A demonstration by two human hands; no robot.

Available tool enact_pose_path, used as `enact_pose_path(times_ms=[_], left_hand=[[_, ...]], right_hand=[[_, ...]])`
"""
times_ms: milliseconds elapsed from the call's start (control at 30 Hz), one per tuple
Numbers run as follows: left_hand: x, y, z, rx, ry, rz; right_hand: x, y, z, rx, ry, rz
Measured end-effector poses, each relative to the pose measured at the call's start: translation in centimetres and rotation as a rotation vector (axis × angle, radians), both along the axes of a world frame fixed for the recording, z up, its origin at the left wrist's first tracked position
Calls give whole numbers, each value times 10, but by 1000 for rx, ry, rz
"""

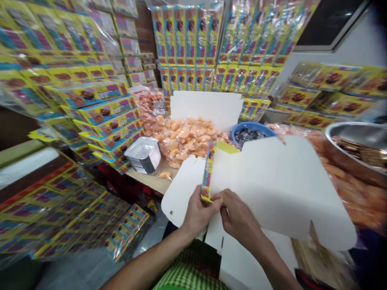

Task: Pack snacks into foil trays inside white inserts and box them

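White carton blank (272, 189) in both hands, snack bags (187, 139) & foil trays (144, 155) behind.

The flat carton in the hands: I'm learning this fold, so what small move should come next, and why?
Probably fold the printed side panel fully upright and crease its base. The left hand and right hand both pinch its lower end, while the rest of the carton lies flat and unfolded.

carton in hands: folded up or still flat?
Partly folded. The carton is mostly spread white panels; one printed side stands up where left hand and right hand pinch it.
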State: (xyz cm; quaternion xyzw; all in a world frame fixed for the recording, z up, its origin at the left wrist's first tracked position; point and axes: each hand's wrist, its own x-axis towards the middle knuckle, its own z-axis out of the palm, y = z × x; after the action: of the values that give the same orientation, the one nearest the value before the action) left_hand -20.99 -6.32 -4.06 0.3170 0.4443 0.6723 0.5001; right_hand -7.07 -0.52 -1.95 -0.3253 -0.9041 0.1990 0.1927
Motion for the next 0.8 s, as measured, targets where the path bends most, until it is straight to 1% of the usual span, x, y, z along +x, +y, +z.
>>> enact_pose_path(times_ms=[67,100,133,200,267,333,433,567,700,800], left_hand=[[-4,1,10,57,18,-34],[-6,1,15,86,28,-56],[-7,2,19,112,38,-73],[-8,2,24,143,41,-84],[-6,2,24,139,22,-87],[-3,3,21,116,-3,-84],[-4,6,17,111,-28,-80],[-13,8,16,135,-24,-151],[-21,9,15,147,53,-218],[-16,11,10,132,95,-229]], right_hand=[[3,-3,7,123,13,-158],[3,-5,11,179,6,-216],[4,-6,14,225,-11,-244],[5,-6,20,280,-74,-212],[7,-4,25,296,-140,-168],[9,-2,29,285,-170,-137],[7,-6,35,242,-131,-90],[0,-19,40,165,-95,-73],[-1,-20,35,60,-2,-26],[-2,-13,31,8,78,-32]])
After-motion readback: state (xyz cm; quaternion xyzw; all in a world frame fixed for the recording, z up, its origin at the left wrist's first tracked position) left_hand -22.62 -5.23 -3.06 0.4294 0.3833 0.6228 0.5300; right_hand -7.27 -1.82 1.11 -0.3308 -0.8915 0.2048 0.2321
